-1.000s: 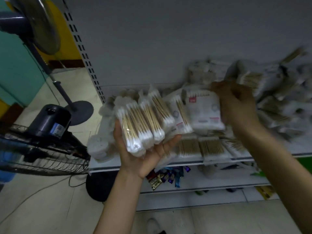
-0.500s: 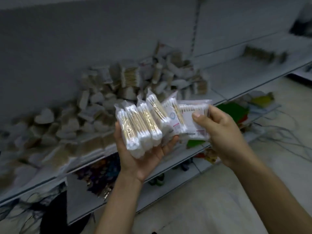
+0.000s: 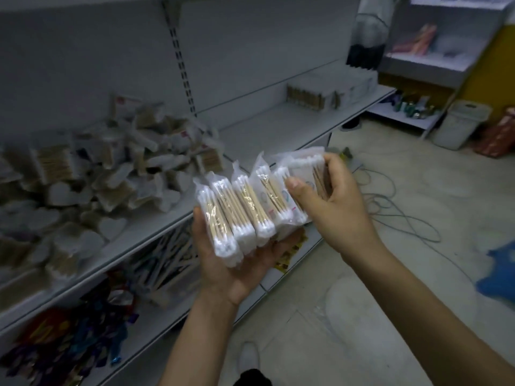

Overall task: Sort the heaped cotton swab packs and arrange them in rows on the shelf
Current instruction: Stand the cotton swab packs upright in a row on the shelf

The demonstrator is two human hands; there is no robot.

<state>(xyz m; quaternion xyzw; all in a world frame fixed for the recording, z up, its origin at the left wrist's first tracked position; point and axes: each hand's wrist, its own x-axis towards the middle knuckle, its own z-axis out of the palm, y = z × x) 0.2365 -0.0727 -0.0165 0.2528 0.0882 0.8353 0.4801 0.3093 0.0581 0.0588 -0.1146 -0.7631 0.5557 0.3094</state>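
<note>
Here is the fan of packs (image 3: 242,215), clear-wrapped cotton swabs with wooden stems and white tips, standing on edge side by side in mid-air, in front of the shelf (image 3: 267,129) and not touching it. The left hand (image 3: 237,274) lies palm up beneath them; its grip is curled round the bundle, thumb against the leftmost pack and fingertips coming up under the right side. At the right end of the fan sits the end pack (image 3: 306,174), a flatter one turned face-on. The right hand (image 3: 331,199) has it in a pinching grip, thumb on the front and fingers wrapped behind.

Out to the left, the heap (image 3: 92,185) of swab packs sprawls over the same shelf, jumbled at all angles, blurred and dim. Far along the shelf to the right, a tidy row of packs (image 3: 306,97) stands against the back panel, well apart from the heap. The lower shelf (image 3: 167,324) carries colourful wrapped goods (image 3: 69,338); what they are I cannot tell. On the floor (image 3: 362,302) to the right, cables (image 3: 404,215) loop loosely, a white bin (image 3: 459,123) stands farther off, and a blue patch (image 3: 498,271) shows at the right edge.
</note>
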